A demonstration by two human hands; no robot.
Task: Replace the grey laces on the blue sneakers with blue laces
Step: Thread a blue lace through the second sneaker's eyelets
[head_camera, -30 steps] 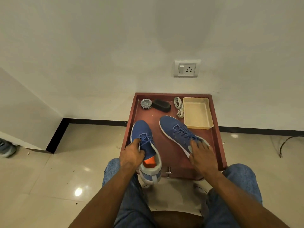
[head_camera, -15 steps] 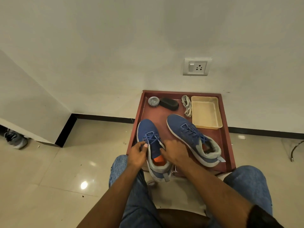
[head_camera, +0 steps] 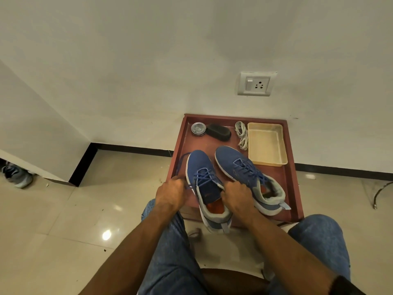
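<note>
two blue sneakers sit on a reddish-brown worktop (head_camera: 292,171) that stands against a pale wall, seen from above by a seated person in jeans. the left sneaker (head_camera: 205,184) lies at the worktop's 7 o'clock corner, its heel hanging over the near edge; the right sneaker (head_camera: 240,169) lies near the centre, toe pointing to 11 o'clock. both carry blue laces. the left hand (head_camera: 170,193) is curled tight around one blue lace end (head_camera: 180,165), which loops out past the worktop's 9 o'clock edge. the right hand (head_camera: 236,193) grips the left sneaker at its collar, on the side nearer the other shoe; whether it also holds a lace cannot be told. the hands are apart, one on each side of this shoe. along the 12 o'clock edge sit a round tin (head_camera: 198,128), a black brush (head_camera: 219,132), a bundle of grey laces (head_camera: 242,135) and a beige tray (head_camera: 265,143) at 1 o'clock. a wall socket (head_camera: 256,84) is above.
</note>
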